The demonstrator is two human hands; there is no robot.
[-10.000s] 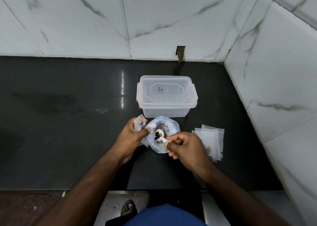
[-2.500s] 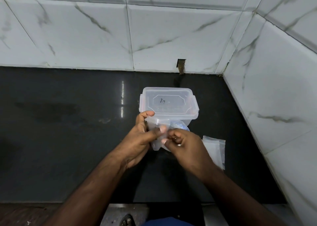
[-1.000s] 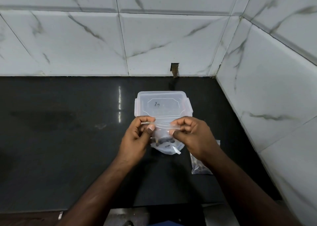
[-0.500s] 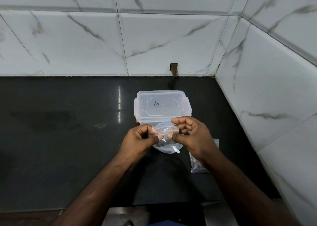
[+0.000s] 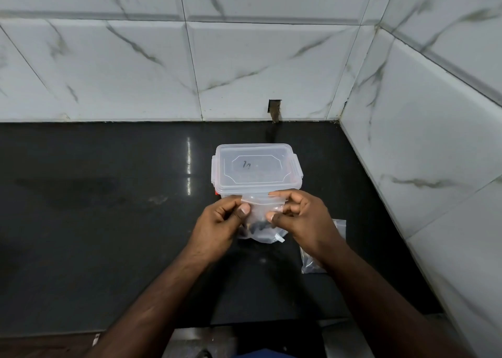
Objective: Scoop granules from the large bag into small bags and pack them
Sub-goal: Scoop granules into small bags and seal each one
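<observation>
I hold a small clear zip bag (image 5: 259, 206) upright between both hands, just in front of the lidded box. My left hand (image 5: 220, 225) pinches its top left edge and my right hand (image 5: 304, 220) pinches its top right edge. Dark granules show through the plastic near the bottom. Behind and under it lies the large clear bag (image 5: 267, 235) on the black counter, mostly hidden by my hands, with a white spoon handle tip (image 5: 279, 239) sticking out.
A clear plastic box (image 5: 256, 171) with a snapped-on lid stands just beyond my hands. Small bags (image 5: 312, 262), one with dark granules, lie on the counter under my right wrist. White tiled walls close the back and the right side.
My hands have spread apart along the top of the small bag, which now hangs flatter and wider between them. Ten seconds ago my right hand held the spoon over the large bag.
</observation>
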